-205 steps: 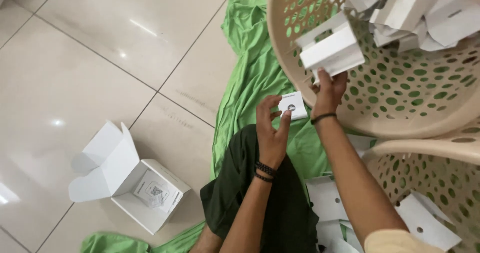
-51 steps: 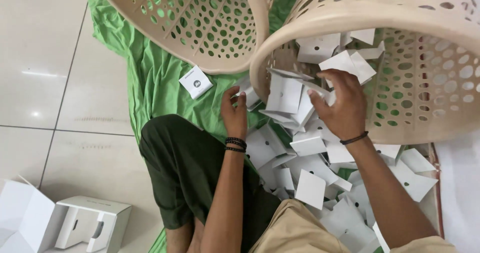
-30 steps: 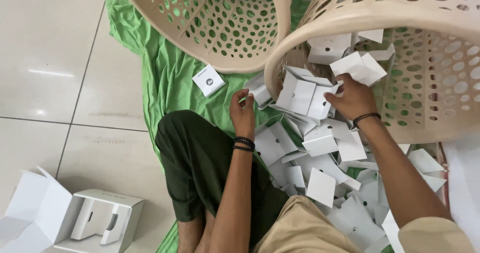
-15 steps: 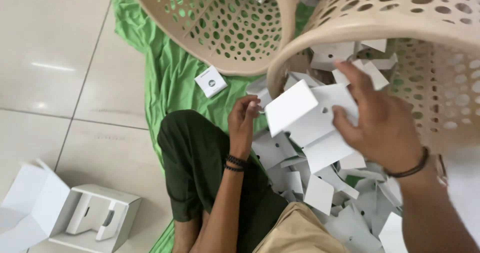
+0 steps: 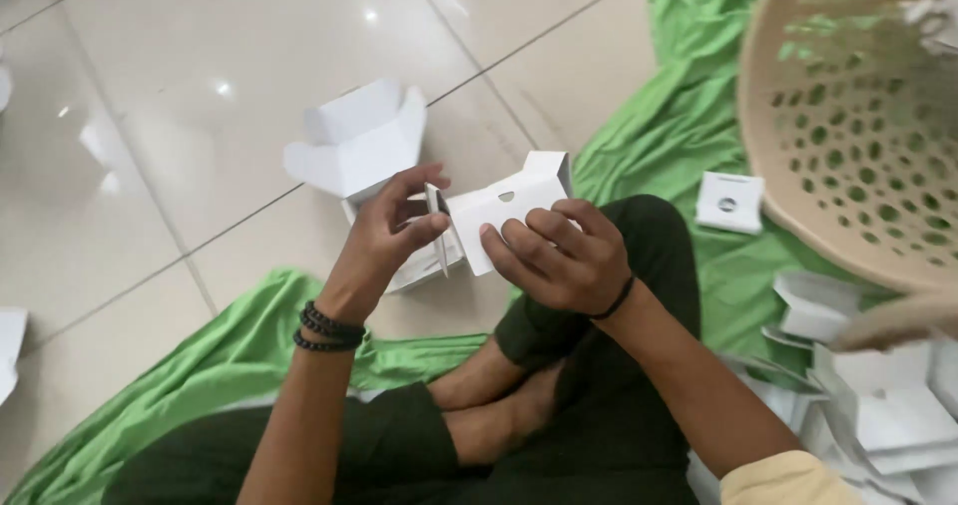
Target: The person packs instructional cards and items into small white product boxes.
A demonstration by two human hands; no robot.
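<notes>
While both hands (image 5: pixel 479 241) hold a white carton (image 5: pixel 504 211), beige basket (image 5: pixel 848 136) beside

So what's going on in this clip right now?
A person sits cross-legged on a tiled floor, on a green cloth. The right hand holds a small white cardboard box in a full grip, while the left hand pinches its open end flap. An open white carton lies on the floor beyond. A perforated beige basket and loose white boxes sit to the right.

Open carton (image 5: pixel 361 151) lies left on floor; basket (image 5: pixel 858 156) right over cloth (image 5: pixel 689 126).
</notes>
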